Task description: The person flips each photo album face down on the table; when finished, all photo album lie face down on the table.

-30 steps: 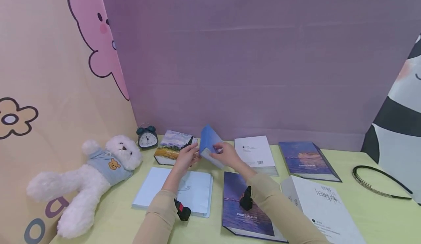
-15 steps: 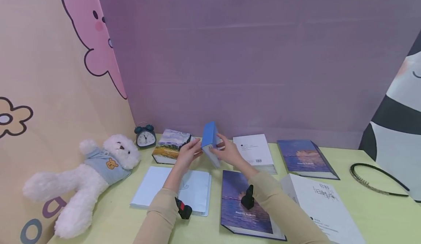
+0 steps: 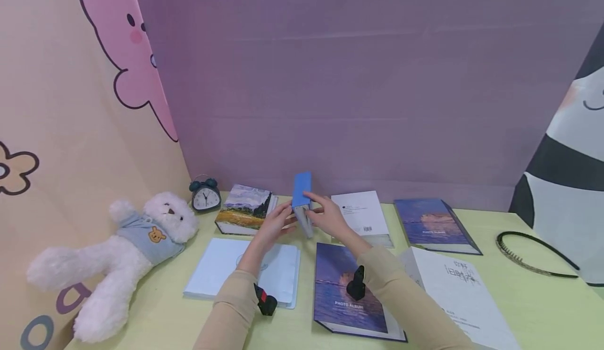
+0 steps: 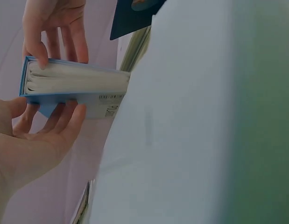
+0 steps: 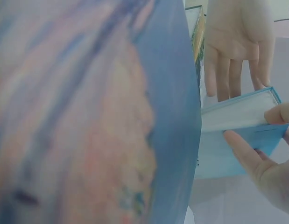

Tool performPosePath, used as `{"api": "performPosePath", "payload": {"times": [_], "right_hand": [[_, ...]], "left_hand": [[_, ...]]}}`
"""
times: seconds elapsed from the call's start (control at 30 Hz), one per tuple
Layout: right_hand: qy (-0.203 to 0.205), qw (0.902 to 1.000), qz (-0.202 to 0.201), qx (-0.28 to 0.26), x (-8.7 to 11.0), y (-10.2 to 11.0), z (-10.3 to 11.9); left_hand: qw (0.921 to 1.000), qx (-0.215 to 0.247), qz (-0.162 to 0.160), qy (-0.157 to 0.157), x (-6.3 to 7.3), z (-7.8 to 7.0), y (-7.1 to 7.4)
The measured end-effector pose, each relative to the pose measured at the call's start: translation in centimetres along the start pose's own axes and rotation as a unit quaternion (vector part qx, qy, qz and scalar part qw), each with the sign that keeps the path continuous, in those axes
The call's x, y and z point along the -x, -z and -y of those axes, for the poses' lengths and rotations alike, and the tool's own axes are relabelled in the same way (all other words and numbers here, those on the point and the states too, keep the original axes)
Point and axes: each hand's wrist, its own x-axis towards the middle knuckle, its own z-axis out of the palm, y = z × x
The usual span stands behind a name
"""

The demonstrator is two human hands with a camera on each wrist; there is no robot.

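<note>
A small blue album (image 3: 302, 188) is held up on edge between both hands at the back middle of the table, its spine and pale page block (image 4: 74, 78) showing. My right hand (image 3: 329, 217) pinches its near end, the thumb on the page edges and fingers at the cover. My left hand (image 3: 274, 225) touches the opposite cover with nearly straight fingers (image 5: 235, 81), its thumb near the spine corner. Below lie a pale blue book (image 3: 219, 274) and a purple-blue photo album (image 3: 337, 282). The album's far end is partly hidden in both wrist views.
A landscape-covered album (image 3: 245, 208) and an alarm clock (image 3: 206, 195) stand at back left, beside a white teddy bear (image 3: 137, 255). To the right are a white book (image 3: 360, 214), another photo album (image 3: 431, 224), a white box-like book (image 3: 453, 287) and a black headband (image 3: 533, 271).
The blue album has turned from leaning with its broad cover in sight to nearly upright, spine facing me. My right fingers have shifted up toward its spine. The head view has swung slightly right.
</note>
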Motion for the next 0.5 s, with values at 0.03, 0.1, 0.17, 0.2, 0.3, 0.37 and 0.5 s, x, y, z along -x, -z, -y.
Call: {"api": "performPosePath", "payload": {"times": [0.03, 0.1, 0.17, 0.2, 0.3, 0.37, 0.5], "right_hand": [[-0.001, 1.0, 0.001, -0.003, 0.08, 0.06, 0.08], [-0.004, 0.9998, 0.008, -0.016, 0.19, 0.19, 0.21], [-0.011, 0.9991, 0.019, -0.036, 0.21, 0.3, 0.28], [-0.018, 0.9983, 0.024, -0.051, 0.18, 0.34, 0.28], [-0.043, 0.9957, 0.026, -0.078, 0.0, 0.43, 0.39], [-0.051, 0.9957, 0.003, -0.077, -0.03, 0.34, 0.43], [-0.06, 0.9952, -0.059, -0.049, 0.1, 0.14, 0.43]], "left_hand": [[1.0, -0.002, 0.002, -0.001, -0.01, -0.01, -0.06], [1.0, -0.006, 0.004, -0.002, -0.01, -0.09, -0.2], [0.9999, -0.01, 0.005, 0.0, -0.01, -0.21, -0.32], [0.9998, -0.017, 0.005, 0.0, 0.0, -0.25, -0.36], [0.9991, -0.041, 0.005, 0.0, 0.07, -0.34, -0.45], [0.9982, -0.059, 0.006, 0.004, 0.11, -0.3, -0.42], [0.9952, -0.095, 0.022, 0.008, 0.17, -0.15, -0.34]]}}
